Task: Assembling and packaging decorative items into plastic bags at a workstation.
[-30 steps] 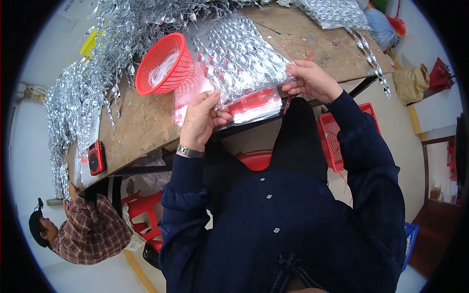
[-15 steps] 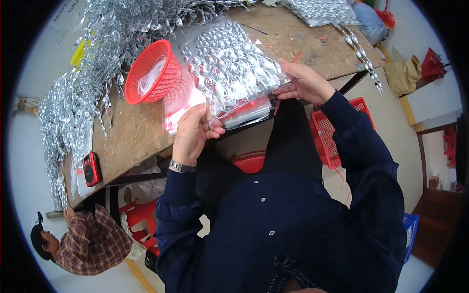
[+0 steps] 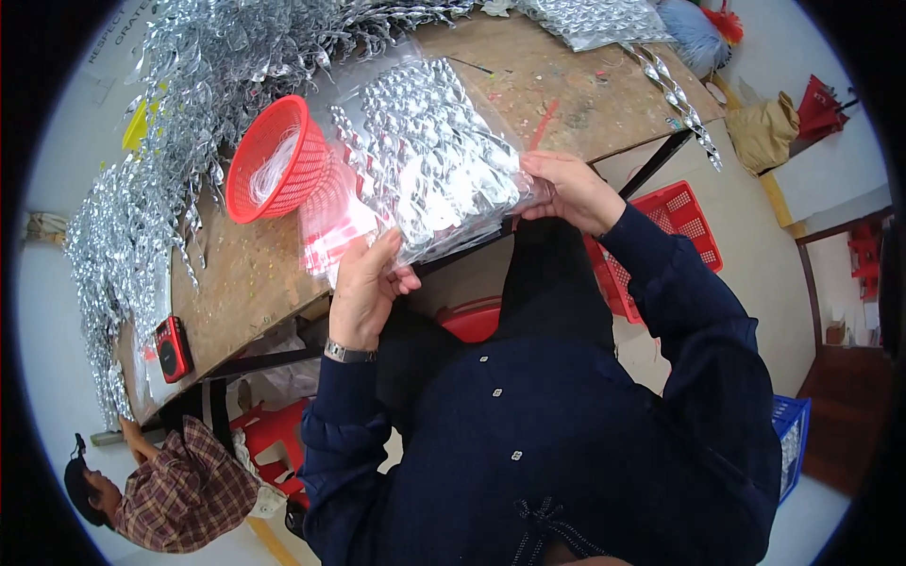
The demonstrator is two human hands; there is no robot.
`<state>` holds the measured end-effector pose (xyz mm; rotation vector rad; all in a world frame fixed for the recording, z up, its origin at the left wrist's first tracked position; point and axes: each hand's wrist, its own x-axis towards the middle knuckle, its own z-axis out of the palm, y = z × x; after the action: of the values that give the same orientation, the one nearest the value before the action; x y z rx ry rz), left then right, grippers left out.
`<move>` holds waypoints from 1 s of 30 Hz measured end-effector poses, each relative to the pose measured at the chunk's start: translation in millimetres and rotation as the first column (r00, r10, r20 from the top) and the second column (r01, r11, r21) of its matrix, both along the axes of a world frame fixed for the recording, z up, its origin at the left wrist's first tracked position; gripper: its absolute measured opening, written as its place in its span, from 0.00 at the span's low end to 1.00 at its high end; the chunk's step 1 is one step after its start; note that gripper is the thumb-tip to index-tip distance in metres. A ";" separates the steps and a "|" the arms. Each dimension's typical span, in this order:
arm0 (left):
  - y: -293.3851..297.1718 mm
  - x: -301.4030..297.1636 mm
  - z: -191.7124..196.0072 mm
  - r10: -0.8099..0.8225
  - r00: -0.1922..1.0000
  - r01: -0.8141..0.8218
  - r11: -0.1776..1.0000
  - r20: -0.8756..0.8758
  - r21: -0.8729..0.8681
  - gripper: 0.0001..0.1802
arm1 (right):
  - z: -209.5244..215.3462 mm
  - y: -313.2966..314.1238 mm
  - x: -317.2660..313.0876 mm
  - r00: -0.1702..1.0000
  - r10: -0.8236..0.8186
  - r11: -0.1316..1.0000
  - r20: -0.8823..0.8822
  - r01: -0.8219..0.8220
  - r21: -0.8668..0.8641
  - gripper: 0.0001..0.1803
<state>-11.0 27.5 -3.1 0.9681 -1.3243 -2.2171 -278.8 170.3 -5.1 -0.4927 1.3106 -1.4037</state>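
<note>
Both hands grip a clear bag [image 3: 425,160] of silver spirals at the table's [image 3: 576,94] near edge: left hand [image 3: 363,288] closed on its left corner, right hand [image 3: 566,189] pinching its right end. A red basket [image 3: 278,156] sits just left.

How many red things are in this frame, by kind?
Red round basket on the table: 1
Red crate on the floor: 1
Small red box-shaped gadget on the table edge: 1
Red stool under the table: 1
Total: 4
</note>
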 end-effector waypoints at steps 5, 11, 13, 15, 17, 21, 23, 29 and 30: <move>16.4 9.5 6.7 -0.047 0.999 0.048 0.998 -0.014 0.032 0.10 | 2.4 8.9 0.1 0.986 0.085 0.995 0.144 -0.090 0.030 0.28; 22.6 20.4 1.2 -0.086 0.995 0.082 0.995 -0.051 -0.064 0.09 | -16.4 -4.3 -1.4 0.915 0.360 0.927 0.184 -0.328 -0.182 0.24; 26.6 23.4 0.9 -0.106 0.994 0.102 0.990 -0.034 -0.093 0.08 | -13.0 -5.1 5.7 0.917 0.352 0.928 0.187 -0.316 -0.198 0.24; 31.2 25.3 0.4 -0.057 0.998 0.052 0.987 -0.029 -0.153 0.10 | -12.6 0.3 10.2 0.932 0.326 0.934 0.159 -0.291 -0.208 0.27; 33.8 27.8 4.5 -0.081 0.996 0.073 0.985 -0.044 -0.156 0.16 | 8.3 8.1 22.7 0.933 0.306 0.932 0.191 -0.253 -0.258 0.27; 41.3 13.9 11.0 -0.062 0.941 0.035 0.996 -0.333 -0.086 0.34 | 31.4 25.3 37.4 0.943 0.193 0.928 0.270 -0.085 -0.364 0.30; 50.9 1.6 8.9 0.041 0.751 0.012 0.997 -0.659 0.077 0.41 | 26.9 25.7 38.6 0.966 0.140 0.930 0.216 -0.053 -0.365 0.31; 67.4 -60.6 13.1 0.193 0.756 -0.093 0.978 -0.626 0.188 0.36 | 16.3 28.9 53.6 0.994 -0.098 0.898 0.056 0.112 -0.426 0.31; 68.9 -69.0 16.8 0.227 0.773 -0.127 0.970 -0.593 0.205 0.34 | 16.1 29.5 54.7 0.994 -0.097 0.888 0.059 0.113 -0.445 0.31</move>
<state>-80.0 96.4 13.6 0.3243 -0.7345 -2.2228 -224.1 199.8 11.0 -0.7077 0.9903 -1.8100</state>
